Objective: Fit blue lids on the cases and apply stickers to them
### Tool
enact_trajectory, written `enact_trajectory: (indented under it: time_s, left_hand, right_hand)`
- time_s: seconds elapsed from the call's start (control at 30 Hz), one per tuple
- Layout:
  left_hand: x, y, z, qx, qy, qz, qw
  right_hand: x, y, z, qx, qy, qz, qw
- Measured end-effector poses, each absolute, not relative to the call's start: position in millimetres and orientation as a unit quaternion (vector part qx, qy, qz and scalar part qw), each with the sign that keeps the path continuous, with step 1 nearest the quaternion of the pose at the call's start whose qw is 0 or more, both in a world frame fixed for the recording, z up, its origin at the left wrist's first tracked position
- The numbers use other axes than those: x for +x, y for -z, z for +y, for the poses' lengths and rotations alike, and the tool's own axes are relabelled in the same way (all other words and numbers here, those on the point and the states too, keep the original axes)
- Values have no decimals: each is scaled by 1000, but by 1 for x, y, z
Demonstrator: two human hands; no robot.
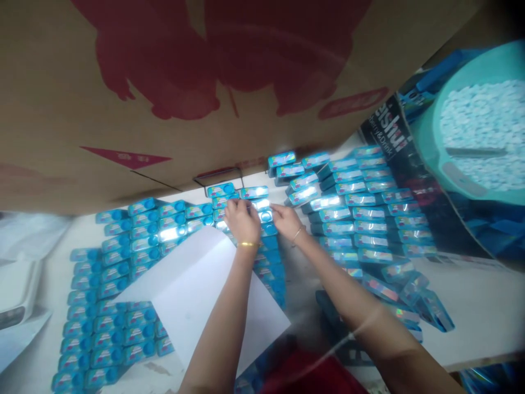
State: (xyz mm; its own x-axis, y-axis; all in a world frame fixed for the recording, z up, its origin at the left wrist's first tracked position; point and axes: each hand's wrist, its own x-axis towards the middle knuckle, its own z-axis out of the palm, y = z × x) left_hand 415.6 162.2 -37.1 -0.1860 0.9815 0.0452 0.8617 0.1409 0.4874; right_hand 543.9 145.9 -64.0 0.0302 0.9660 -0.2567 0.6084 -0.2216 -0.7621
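Note:
Rows of small blue boxes (143,230) cover the white table on the left, and more blue boxes (369,227) stand in columns on the right. My left hand (243,221), with a gold bracelet at the wrist, is over the boxes in the middle, its fingers bent down on them. Beside it, my right hand (286,221) has its fingers pressed together at the edge of a shiny box (262,204). What either hand holds is too small and blurred to tell. White paper sheets (197,279) lie over the boxes under my left forearm.
A large brown carton (184,137) with red print stands behind the boxes. At the right, a turquoise basin (430,142) holds many small pale pieces, beside a black printed carton (394,128). A white device (18,284) sits at the left edge.

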Motion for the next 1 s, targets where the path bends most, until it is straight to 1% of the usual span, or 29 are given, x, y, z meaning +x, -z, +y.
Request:
enact_trajectory:
  time_s: [0.03,0.1,0.17,0.2,0.27,0.33,0.37,0.43,0.47,0.53,0.57,0.6,0.63,0.67,0.7,0.77,0.83,0.87,0.93,1.0]
  left_hand:
    - [417,37,164,611,-208,750,146]
    - [419,33,168,595,-220,758,154]
    - [415,20,169,598,-256,741,164]
    - [410,11,169,610,-279,722,169]
    - [388,-15,168,642,-320,677,165]
    - [352,-42,167,662,-335,656,139]
    - [328,-54,168,656,-326,670,119]
    - [277,-70,168,633,-260,721,107]
    - [251,-75,167,617,-192,752,126]
    - [209,-77,158,582,-13,779,231]
    - [194,-75,150,573,55,762,297]
    - [185,-71,139,576,95,732,352]
    - [180,-67,125,594,103,699,385]
    - [181,-61,108,623,88,672,391]
    - [185,-55,91,657,61,656,366]
    - [200,-43,57,702,16,655,277]
    - [217,-31,28,709,-12,672,215]
    - [223,-26,18,706,-24,678,203]
    - [231,-17,7,706,-47,677,205]
    - [234,-11,7,717,-58,657,224]
  right_hand:
    - [545,61,147,-681,-388,-589,198]
    - [545,48,146,-698,-353,-607,141]
    - [541,32,140,-717,-291,-618,138]
    - [537,24,136,-721,-263,-621,162]
    - [525,10,127,-692,-243,-636,241]
    - [509,2,120,-639,-254,-652,320]
    - [500,1,118,-612,-265,-658,351]
    - [479,-1,117,-570,-288,-660,395]
    - [469,-3,117,-557,-301,-656,411]
    - [452,-7,117,-538,-339,-643,426]
    - [446,-11,116,-530,-365,-635,426]
    - [442,-15,115,-523,-390,-629,422]
    - [440,-19,113,-517,-411,-625,416]
    - [440,-23,111,-512,-422,-627,409]
    - [440,-26,108,-508,-421,-635,402]
    - [443,-29,99,-498,-385,-682,371]
    - [443,-28,88,-478,-333,-756,299]
    - [441,-26,83,-462,-308,-792,253]
    - [434,-20,71,-430,-266,-847,165]
    - [426,-14,62,-413,-242,-872,104]
